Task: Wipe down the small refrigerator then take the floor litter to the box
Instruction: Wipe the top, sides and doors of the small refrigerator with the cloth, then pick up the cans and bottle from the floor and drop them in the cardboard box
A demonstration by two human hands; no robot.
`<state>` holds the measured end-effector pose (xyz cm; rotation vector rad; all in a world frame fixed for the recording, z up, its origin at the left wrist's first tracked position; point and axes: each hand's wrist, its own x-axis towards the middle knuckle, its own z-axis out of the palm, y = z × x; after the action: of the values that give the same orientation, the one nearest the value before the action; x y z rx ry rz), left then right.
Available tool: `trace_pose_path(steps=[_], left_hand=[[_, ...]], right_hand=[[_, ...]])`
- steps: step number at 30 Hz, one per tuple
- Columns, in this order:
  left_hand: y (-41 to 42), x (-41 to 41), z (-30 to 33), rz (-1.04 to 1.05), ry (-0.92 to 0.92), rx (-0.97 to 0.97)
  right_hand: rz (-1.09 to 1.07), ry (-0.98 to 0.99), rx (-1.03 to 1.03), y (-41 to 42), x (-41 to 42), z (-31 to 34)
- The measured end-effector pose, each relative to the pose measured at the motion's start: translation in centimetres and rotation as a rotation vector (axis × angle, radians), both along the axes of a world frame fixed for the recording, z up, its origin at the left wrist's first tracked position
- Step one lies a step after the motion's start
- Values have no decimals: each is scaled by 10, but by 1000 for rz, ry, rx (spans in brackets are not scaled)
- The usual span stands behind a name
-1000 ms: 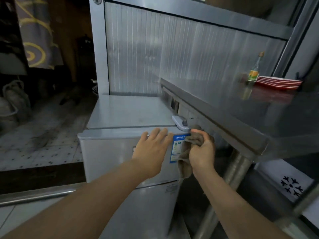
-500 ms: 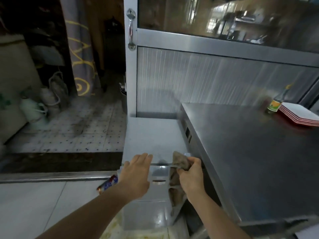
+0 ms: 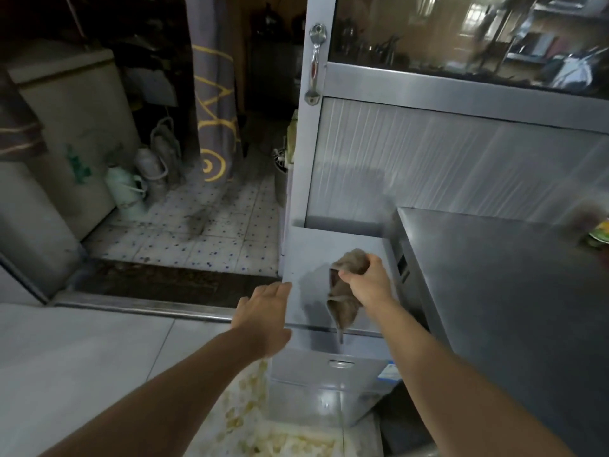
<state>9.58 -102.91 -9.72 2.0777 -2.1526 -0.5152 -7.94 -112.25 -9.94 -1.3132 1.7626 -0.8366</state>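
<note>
the right hand (image 3: 367, 282) is gripping one brown cloth (image 3: 344, 291), with the fingers curled round the bunched top part. the rest of the cloth is hanging down under that hand, over the flat top of the small refrigerator (image 3: 309, 255). i cannot tell if the hanging end is touching the top. the left hand (image 3: 263, 311) is sitting at the top's left edge, just left of the cloth, with straight fingers and holding nothing. it is hiding part of that edge, so i cannot tell if it is pressing there.

below both hands, the refrigerator's front is looking blurry, and a blue sticker (image 3: 389, 372) on it is too small to read. pale yellow litter (image 3: 250, 413) is lying on the floor under the left arm, too many blurry bits to count, and the bottom of the view is cutting it off. right of the right hand, one steel tabletop (image 3: 494, 291) is standing beside the refrigerator. something colourful (image 3: 600, 230) on its far side is blurred and cut off.
</note>
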Motion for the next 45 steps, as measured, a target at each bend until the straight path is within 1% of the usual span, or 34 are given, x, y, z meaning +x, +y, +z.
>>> trace_pose_path(steps=[3,9,15,19,24,29,38,45], left_hand=[[0,6,-6,-8,10,25],[15,22,-6,2,58,48],[50,50,17,0,123,27],[75,69,27,15,153,42],[114,90,32,68,160,103],[159,104,41,127,139,106],[238,113,52,187,113,146],[265,139,50,199,138,192]], right_hand=[[94,145,116,0,6,-10],[151,203,122,39,21,-15],[167,262,121,94,43,16],[143,264,115,140,54,36],[184,290,124,194,62,47],[238,313,131,239,71,50],[297,274,182,290,90,42],[297,275,224,312,124,36]])
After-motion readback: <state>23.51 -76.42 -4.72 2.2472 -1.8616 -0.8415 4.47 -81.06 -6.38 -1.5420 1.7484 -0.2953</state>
